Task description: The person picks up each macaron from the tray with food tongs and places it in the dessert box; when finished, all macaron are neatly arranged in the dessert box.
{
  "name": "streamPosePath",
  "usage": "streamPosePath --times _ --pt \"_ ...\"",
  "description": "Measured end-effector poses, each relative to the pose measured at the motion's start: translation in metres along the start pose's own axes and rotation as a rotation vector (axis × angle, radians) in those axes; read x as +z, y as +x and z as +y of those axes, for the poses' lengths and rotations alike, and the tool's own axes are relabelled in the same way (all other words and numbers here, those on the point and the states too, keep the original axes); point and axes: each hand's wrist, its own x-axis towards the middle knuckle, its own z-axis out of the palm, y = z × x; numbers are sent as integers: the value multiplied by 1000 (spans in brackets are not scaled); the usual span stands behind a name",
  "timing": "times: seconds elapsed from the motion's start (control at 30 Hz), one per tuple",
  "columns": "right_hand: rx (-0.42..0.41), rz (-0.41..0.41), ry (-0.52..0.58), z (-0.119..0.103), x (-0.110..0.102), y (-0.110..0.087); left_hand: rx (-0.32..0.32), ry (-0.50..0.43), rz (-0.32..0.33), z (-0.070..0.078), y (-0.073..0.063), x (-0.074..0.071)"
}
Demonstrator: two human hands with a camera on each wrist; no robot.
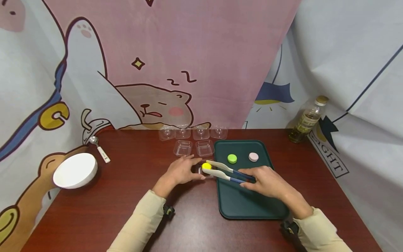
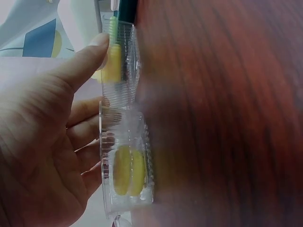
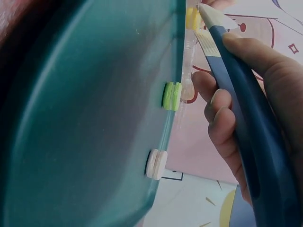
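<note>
My left hand (image 1: 182, 170) holds a small clear plastic container (image 2: 128, 92) at its sides, thumb and forefinger spread across it. Its thumb tip touches the rim in the left wrist view. My right hand (image 1: 266, 181) grips tongs (image 1: 234, 179) with blue handles and cream tips. The tips are on both sides of a yellow macaron (image 1: 206, 166) inside that container. In the left wrist view, another clear container (image 2: 108, 201) shows a yellow two-part shape. A green macaron (image 1: 232, 158) and a pale pink macaron (image 1: 253, 156) lie on the dark green tray (image 1: 245, 206), left of and beyond the right hand.
Two clear container bases (image 1: 182, 148) stand beyond the left hand, with several clear domed lids (image 1: 201, 133) behind them. A white bowl (image 1: 75, 171) and a small scoop (image 1: 100, 149) lie at the left. An oil bottle (image 1: 305, 122) stands at the back right.
</note>
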Motion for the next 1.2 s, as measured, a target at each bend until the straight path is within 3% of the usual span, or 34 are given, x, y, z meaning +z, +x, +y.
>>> streamPosePath --times 0.63,0.83,1.03,1.2 --pt "12 22 -8 7 -7 -6 22 -38 -9 2 0 -3" --pt "23 81 -17 14 -17 -11 45 -53 -5 2 -1 -5" --pt "34 127 -19 20 -23 -15 77 -111 65 -4 -4 -16" --pt "85 115 -16 27 -28 -19 47 -183 189 -30 -2 -28"
